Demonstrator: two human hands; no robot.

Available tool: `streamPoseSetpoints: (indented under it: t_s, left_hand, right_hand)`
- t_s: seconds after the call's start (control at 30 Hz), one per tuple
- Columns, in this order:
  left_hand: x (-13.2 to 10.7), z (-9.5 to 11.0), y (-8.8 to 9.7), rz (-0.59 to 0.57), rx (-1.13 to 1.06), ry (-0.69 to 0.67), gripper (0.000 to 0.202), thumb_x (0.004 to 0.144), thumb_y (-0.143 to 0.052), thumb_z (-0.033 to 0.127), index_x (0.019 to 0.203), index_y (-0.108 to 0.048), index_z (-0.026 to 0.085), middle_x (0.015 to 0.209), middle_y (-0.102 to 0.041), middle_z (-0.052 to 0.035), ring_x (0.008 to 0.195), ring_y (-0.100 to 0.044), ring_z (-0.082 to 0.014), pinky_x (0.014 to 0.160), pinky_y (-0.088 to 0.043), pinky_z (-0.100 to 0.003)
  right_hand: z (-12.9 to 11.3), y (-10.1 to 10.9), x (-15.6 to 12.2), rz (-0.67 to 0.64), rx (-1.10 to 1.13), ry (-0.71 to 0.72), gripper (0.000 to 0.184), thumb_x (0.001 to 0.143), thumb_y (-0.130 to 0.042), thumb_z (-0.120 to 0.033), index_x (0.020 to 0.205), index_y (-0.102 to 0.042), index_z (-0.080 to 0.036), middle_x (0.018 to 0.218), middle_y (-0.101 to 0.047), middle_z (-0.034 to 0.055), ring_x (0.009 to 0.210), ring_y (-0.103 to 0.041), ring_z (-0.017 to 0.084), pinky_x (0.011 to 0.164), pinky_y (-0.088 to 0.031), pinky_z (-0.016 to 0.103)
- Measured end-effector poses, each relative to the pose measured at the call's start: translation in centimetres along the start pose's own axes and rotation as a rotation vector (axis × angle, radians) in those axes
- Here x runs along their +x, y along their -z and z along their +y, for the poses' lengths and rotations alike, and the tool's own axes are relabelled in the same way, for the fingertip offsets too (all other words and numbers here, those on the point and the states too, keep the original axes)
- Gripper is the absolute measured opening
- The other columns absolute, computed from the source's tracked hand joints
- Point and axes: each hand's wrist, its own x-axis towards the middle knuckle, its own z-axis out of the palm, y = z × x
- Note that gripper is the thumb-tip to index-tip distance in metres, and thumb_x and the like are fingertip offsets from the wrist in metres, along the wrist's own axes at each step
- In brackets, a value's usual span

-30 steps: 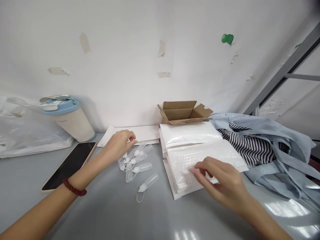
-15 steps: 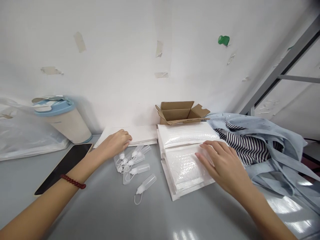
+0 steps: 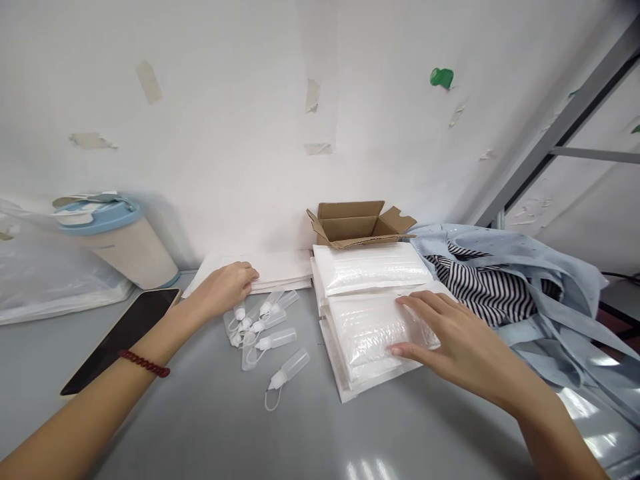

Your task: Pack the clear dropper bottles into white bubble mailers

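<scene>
My right hand (image 3: 453,340) lies flat with fingers stretched out on the top white bubble mailer (image 3: 370,330) of a stack at the table's middle. A second pile of mailers (image 3: 373,267) sits just behind it. My left hand (image 3: 225,288), wearing a red bead bracelet at the wrist, rests with curled fingers at the edge of a flat stack of white envelopes (image 3: 280,267), just above several small clear dropper bottles (image 3: 267,330) lying loose on the grey table (image 3: 225,427). Whether it holds anything is hidden.
A dark phone (image 3: 120,340) lies at the left beside a beige cup with a blue lid (image 3: 120,243) and a clear plastic bag (image 3: 45,280). An open cardboard box (image 3: 357,223) stands by the wall. Blue and striped cloth (image 3: 505,287) is heaped at the right.
My right hand moved from the mailer's near edge onto its top and now lies flat there. My left hand stayed by the envelopes. The camera shifted slightly right.
</scene>
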Motion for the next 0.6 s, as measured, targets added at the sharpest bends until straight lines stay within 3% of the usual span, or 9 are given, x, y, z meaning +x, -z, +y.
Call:
streamPoseSetpoints:
  t_s: [0.3, 0.47, 0.6]
  left_hand:
    - [0.05, 0.07, 0.32, -0.059, 0.057, -0.027, 0.018, 0.095, -0.053, 0.029, 0.097, -0.064, 0.014, 0.097, -0.066, -0.0050, 0.085, -0.062, -0.0179, 0.077, -0.050, -0.036]
    - [0.06, 0.13, 0.39, -0.055, 0.079, -0.042, 0.021, 0.093, -0.047, 0.022, 0.096, -0.067, 0.014, 0.097, -0.066, -0.0070, 0.085, -0.062, -0.0183, 0.077, -0.048, -0.035]
    - [-0.07, 0.32, 0.43, -0.059, 0.136, -0.049, 0.018, 0.095, -0.051, 0.026, 0.095, -0.064, 0.014, 0.098, -0.066, -0.0055, 0.085, -0.062, -0.0177, 0.076, -0.050, -0.034]
  right_hand:
    - [0.18, -0.10, -0.71, -0.062, 0.041, 0.003, 0.067, 0.078, -0.060, -0.068, 0.129, -0.055, -0.025, 0.123, -0.060, 0.0115, 0.110, -0.058, 0.034, 0.082, -0.054, 0.048]
    - [0.73, -0.41, -0.47, -0.071, 0.054, -0.038, 0.077, 0.071, -0.064, -0.073, 0.130, -0.053, -0.024, 0.128, -0.057, 0.0145, 0.119, -0.052, 0.037, 0.092, -0.048, 0.054]
    - [0.77, -0.56, -0.24, -0.089, 0.028, 0.009, 0.073, 0.074, -0.065, -0.068, 0.132, -0.051, -0.025, 0.132, -0.054, 0.0175, 0.123, -0.050, 0.039, 0.091, -0.048, 0.057]
